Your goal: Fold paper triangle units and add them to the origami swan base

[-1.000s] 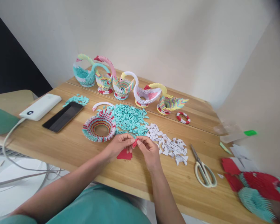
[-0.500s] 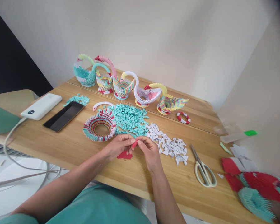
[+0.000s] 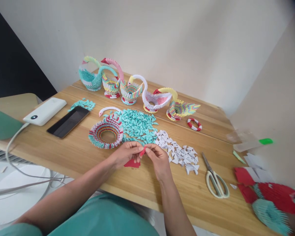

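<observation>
A small folded piece of red paper is pinched between my two hands, just above the table's front part. My left hand grips it from the left with thumb and fingers closed. From the right, my right hand holds it the same way. Below my left hand lies a flat red paper sheet, partly covered by the fingers. Behind my hands spreads a heap of turquoise folded paper triangles. White folded triangles lie right of my right hand. A round folded-paper bowl stands to the left.
Several paper swans stand along the back. Scissors lie at right, near red and turquoise paper pieces. A red-and-white paper ring lies behind them. At left are a phone and a white power bank with a cable.
The whole view has shifted slightly. Both hands stay together on the red paper, which has turned a little between the fingers.
</observation>
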Demonstrator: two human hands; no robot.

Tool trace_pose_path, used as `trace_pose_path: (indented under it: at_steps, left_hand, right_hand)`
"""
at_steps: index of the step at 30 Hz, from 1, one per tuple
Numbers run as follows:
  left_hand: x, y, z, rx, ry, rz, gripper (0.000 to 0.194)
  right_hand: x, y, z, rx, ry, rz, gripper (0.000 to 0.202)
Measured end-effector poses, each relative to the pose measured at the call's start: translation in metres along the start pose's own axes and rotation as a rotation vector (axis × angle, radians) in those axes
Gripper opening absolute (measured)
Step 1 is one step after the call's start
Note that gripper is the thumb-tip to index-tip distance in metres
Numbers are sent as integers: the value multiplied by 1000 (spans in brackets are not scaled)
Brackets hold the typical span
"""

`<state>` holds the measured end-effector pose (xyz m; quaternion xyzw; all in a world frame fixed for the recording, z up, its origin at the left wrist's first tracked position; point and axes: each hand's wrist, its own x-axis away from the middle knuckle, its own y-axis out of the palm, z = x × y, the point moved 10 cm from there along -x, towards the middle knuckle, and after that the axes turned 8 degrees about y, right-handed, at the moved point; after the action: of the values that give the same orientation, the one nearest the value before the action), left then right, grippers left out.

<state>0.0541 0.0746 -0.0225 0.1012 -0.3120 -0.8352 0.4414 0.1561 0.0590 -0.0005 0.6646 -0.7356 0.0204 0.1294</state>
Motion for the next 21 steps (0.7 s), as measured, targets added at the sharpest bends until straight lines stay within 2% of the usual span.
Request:
trace_pose_path:
  at_steps: [21]
  left_hand:
    - [1,-3,-1,-6,-3,15,28]
  right_hand:
    - [0,-2,-1,56,-23,7,15]
